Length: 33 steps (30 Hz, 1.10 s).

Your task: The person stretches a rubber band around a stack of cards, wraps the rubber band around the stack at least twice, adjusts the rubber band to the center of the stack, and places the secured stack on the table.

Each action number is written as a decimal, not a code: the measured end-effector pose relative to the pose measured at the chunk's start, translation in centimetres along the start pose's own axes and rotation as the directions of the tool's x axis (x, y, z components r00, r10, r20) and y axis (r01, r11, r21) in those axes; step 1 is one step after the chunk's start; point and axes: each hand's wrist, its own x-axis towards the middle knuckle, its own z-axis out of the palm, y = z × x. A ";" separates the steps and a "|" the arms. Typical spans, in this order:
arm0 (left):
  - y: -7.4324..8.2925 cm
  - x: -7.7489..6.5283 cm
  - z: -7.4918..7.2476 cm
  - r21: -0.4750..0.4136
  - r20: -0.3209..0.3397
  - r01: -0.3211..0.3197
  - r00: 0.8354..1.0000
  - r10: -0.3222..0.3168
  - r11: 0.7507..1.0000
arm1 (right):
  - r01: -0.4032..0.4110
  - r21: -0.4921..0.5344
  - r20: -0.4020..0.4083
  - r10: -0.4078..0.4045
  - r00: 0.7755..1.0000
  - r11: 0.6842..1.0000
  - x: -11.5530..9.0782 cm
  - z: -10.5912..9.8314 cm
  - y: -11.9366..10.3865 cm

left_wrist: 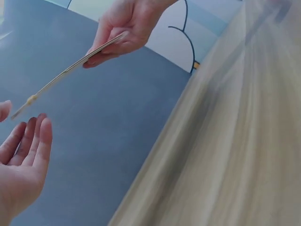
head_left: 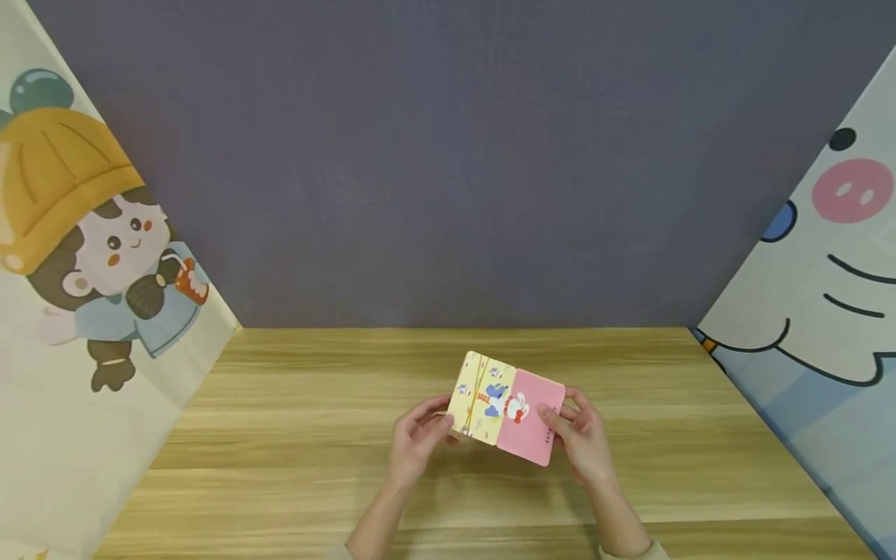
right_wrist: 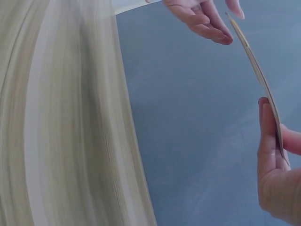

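A thin booklet [head_left: 521, 435] is held up over the table, its face half pale yellow and half pink, with a white rabbit and a blue cartoon figure printed across it. Tan cord-like lines [head_left: 479, 385] run over the yellow half. In the left wrist view the booklet [left_wrist: 70, 68] appears edge-on, with a small yellowish knot or bump near one end. My right hand [head_left: 584, 439] pinches the pink end, thumb on top and fingers beneath. At the yellow end, my left hand [head_left: 414, 439] has its thumb and straight fingers spread around the edge, seemingly apart from it.
Beneath both hands lies the wood-grain table [head_left: 280, 435]. A dark grey panel [head_left: 448, 171] stands along its far edge. Side walls carry cartoon prints, a child in a yellow hat [head_left: 105, 194] at left and a pink-nosed animal [head_left: 840, 233] at right.
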 end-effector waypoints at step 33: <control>-0.9 -1.3 2.4 0.115 -0.160 0.113 0.983 -0.094 0.987 | 0.114 0.134 -0.016 -0.113 0.993 0.984 -0.5 0.6 1.9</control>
